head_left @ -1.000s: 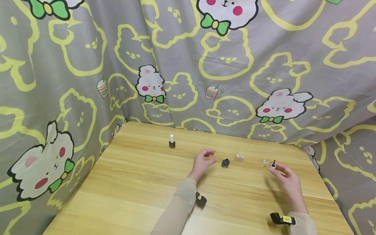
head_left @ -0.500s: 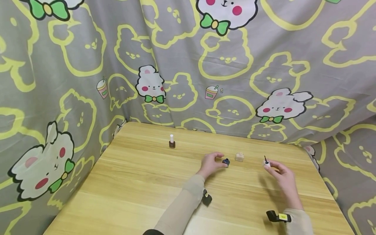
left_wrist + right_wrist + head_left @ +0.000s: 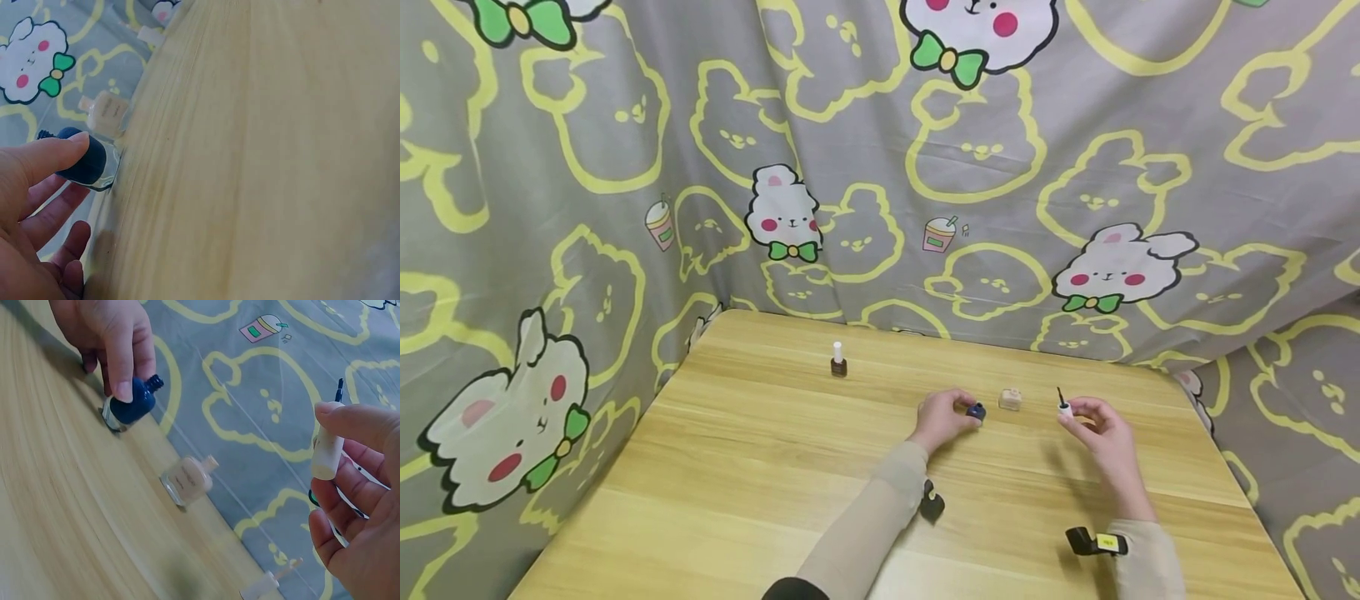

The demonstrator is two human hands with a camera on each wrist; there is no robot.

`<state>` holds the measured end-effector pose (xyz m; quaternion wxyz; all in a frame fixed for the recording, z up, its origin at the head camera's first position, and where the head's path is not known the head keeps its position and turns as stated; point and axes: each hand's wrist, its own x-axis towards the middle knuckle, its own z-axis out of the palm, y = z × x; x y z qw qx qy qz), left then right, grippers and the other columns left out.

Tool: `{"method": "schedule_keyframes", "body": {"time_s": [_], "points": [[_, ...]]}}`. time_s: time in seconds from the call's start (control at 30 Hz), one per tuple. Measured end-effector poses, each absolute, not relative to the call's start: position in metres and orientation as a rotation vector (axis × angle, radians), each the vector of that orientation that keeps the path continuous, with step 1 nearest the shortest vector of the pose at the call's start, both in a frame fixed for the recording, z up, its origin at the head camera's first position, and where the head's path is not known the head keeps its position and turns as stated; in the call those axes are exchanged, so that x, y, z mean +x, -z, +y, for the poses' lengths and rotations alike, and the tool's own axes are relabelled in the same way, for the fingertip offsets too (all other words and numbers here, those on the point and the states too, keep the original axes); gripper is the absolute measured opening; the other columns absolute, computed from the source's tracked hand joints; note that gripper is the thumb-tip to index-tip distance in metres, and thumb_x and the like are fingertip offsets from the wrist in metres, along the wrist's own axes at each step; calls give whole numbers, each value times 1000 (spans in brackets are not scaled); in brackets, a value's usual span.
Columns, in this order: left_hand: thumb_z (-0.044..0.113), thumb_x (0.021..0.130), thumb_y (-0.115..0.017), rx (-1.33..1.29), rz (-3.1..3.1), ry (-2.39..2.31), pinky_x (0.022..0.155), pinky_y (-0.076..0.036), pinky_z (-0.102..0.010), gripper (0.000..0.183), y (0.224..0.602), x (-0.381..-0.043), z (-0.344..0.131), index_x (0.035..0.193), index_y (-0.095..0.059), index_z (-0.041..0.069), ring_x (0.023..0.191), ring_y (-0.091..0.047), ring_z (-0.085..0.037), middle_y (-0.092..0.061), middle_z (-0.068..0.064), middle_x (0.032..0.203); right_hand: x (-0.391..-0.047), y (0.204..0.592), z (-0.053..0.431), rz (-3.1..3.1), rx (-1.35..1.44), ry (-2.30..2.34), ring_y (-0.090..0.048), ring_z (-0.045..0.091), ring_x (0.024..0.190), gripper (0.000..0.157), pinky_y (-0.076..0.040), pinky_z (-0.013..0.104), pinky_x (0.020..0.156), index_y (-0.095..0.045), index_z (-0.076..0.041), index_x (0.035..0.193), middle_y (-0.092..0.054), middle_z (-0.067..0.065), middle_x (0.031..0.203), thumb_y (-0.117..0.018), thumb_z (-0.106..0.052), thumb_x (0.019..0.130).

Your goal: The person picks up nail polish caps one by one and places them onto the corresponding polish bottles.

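My left hand (image 3: 942, 421) pinches an uncapped bottle of dark blue nail polish (image 3: 84, 156) between thumb and fingers; its threaded neck is bare. The bottle's clear base is right at the tabletop. To the right, my right hand (image 3: 1107, 437) holds a white nail polish cap (image 3: 328, 447) above the table, its dark-tipped brush (image 3: 340, 390) pointing up. Between the hands stands an uncapped bottle of pale pink nail polish (image 3: 1011, 399). A second white cap (image 3: 259, 587), with a pale brush upward, stands on the table; the right hand covers it in the head view.
A dark brown nail polish bottle (image 3: 838, 367) with its white cap on stands at the back left of the wooden table (image 3: 737, 450). A grey patterned curtain (image 3: 865, 167) hangs right behind the table and along its sides.
My left hand has moved right and taken hold of the dark blue bottle. My right hand has moved left with its cap and brush, past the second cap, towards the pale bottle.
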<state>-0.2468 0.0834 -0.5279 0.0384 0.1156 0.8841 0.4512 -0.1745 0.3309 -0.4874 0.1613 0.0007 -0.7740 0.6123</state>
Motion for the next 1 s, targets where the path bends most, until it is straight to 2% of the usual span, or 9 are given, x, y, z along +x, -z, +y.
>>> {"method": "schedule_keyframes", "body": {"time_s": [0.27,0.57,0.8,1.0], "points": [[29,76,-82,366,2724,-1374,101,-33,-41,25,528,-247,84,98,-72,24,106,-59,-16,-73,11,101,-180,480,320,-2305,-64,-1738,-61,-4,82,29,-48,11,71,-59,6,108,-63,-22,90,-73,-5,85],[30,77,-82,391,2692,-1385,101,-36,-42,26,526,-245,75,100,-72,25,92,-62,-7,-74,12,100,-182,478,308,-2380,-78,-1673,-60,-2,77,35,-48,14,70,-59,6,111,-61,-24,91,-73,-14,87],[26,76,-83,373,2613,-1501,90,-42,-35,27,518,-242,63,100,-72,23,92,-59,-12,-73,8,101,-186,479,299,-2375,-36,-1664,-60,-2,76,34,-49,14,69,-61,6,109,-61,-23,90,-74,-16,87],[23,78,-81,380,2571,-1593,89,-46,-31,23,516,-240,56,99,-73,22,100,-62,-20,-74,5,103,-191,486,293,-2350,39,-1693,-61,-4,78,21,-50,14,69,-66,0,103,-63,-18,93,-73,-12,87]]}}
